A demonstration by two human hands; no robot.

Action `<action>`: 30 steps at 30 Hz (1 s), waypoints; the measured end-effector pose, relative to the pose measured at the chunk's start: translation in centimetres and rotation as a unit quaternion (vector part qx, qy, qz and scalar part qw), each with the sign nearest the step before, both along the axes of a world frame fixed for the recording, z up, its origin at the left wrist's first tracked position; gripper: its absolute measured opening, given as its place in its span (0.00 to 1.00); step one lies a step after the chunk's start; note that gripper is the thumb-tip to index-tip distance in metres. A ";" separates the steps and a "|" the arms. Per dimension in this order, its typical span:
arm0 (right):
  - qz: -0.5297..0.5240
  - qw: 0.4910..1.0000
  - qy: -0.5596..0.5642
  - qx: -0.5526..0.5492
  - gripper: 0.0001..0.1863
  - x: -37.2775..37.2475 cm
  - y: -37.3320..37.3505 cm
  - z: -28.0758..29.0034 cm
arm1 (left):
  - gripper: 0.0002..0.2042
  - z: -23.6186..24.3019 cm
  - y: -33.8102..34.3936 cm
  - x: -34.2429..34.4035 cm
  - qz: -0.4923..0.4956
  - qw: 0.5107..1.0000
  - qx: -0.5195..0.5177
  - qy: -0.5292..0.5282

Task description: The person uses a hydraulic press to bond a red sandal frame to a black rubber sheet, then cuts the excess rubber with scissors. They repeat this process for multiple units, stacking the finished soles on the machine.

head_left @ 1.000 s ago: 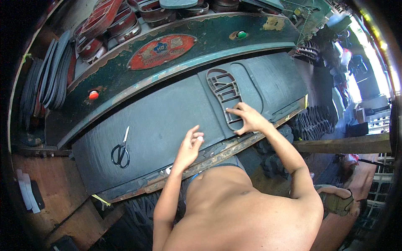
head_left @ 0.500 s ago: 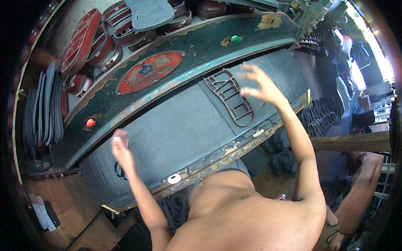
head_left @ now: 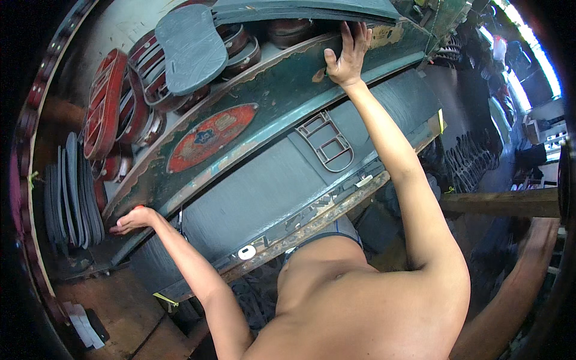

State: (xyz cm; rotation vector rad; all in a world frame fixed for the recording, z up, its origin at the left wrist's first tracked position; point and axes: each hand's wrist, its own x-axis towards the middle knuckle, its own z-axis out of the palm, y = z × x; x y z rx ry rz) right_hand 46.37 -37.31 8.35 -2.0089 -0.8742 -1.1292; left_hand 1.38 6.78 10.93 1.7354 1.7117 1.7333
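Note:
My left hand point(head_left: 130, 221) is at the left end of the green machine beam point(head_left: 282, 75), over a red button point(head_left: 139, 207), fingers apart. My right hand point(head_left: 347, 59) rests high on the beam's right part, fingers stretched out, covering where the green button was. Below, a metal sole-shaped cutting die point(head_left: 329, 147) lies on a grey sheet point(head_left: 246, 198), its far end apparently hidden by the beam. Scissors point(head_left: 180, 222) are mostly hidden beside my left forearm. Neither hand appears to hold anything.
Red and brown dies point(head_left: 105, 102) and grey cut pieces point(head_left: 189, 48) fill the shelf above. Stacked grey pieces point(head_left: 75, 192) stand at left. A wooden beam point(head_left: 498, 203) juts out at right. A white oval object point(head_left: 246, 252) lies at the front edge.
My hands moved from over the sheet and die out and up to the machine beam's two ends. The die was let go, and less of it shows below the beam.

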 end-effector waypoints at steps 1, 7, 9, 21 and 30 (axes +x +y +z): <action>-0.004 1.000 -0.007 -0.002 0.40 0.3 0.1 -0.3 | 0.37 0.0 0.0 -0.1 0.012 1.000 -0.006 -0.004; 0.014 1.000 -0.010 -0.013 0.39 0.8 0.1 -0.3 | 0.30 1.2 -1.1 -1.5 0.064 0.997 -0.015 0.040; 0.020 1.000 -0.007 -0.014 0.39 0.9 0.1 0.1 | 0.30 1.7 -1.6 -2.2 0.055 0.996 -0.044 0.046; 0.058 0.998 -0.021 0.009 0.35 1.1 -0.5 1.4 | 0.21 5.8 -8.9 -3.6 -0.087 0.976 0.009 0.201; 0.050 0.998 -0.009 0.031 0.32 0.3 -0.9 2.0 | 0.22 7.8 -10.7 -1.0 -0.105 0.949 0.098 0.282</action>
